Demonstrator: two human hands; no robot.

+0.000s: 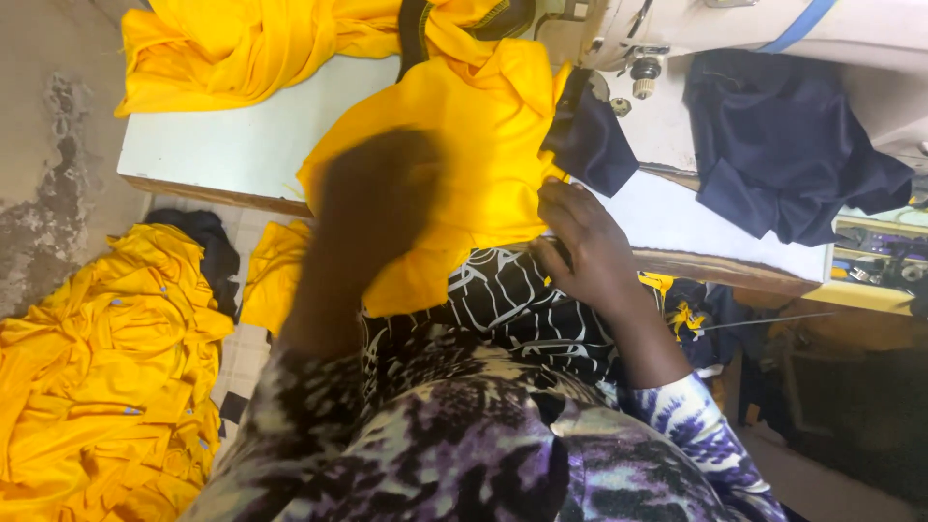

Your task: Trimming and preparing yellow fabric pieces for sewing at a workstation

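Head view, looking down over the person's lap. A yellow garment piece (483, 145) lies draped over the near edge of the white surface (242, 145), its length running from the sewing machine (677, 29) at the far side toward the person. A small navy piece (590, 140) is joined at its right edge, just left of the machine's needle area. The right hand (585, 246) rests at the surface's near edge, fingers curled and pinching the yellow fabric's lower right edge. The left hand (382, 198) sits over the yellow piece's left half, blurred; whether it is flat or gripping cannot be told. The right hand is nearer the navy piece and the machine. Counts: one yellow piece in hand, one yellow heap (242, 43) on the surface, one yellow pile (106, 377) on the floor at left, one larger navy cloth (783, 145) right of the machine.
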